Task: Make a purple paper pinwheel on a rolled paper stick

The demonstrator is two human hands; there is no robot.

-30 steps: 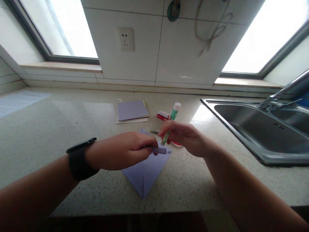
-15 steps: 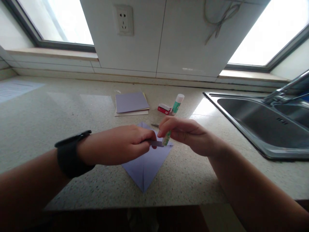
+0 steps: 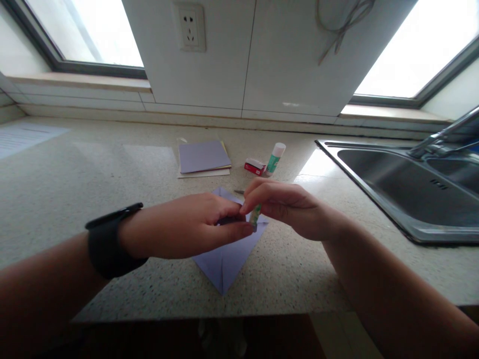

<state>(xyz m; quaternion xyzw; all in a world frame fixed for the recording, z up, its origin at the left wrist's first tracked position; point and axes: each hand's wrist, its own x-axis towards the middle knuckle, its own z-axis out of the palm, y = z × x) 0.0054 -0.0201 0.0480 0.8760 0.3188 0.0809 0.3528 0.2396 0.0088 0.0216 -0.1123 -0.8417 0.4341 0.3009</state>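
Glue stick [image 3: 274, 162], slanted, white end upper right

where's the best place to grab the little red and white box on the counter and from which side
Probably the middle of the red and white box, pinched across its narrow width, coming from above and left. It rests on the counter with its longer sides running roughly left to right, and the glue stick slants past its right end.

Sink [image 3: 389, 182] w/ tap [image 3: 433, 141], wall skt [image 3: 190, 27]
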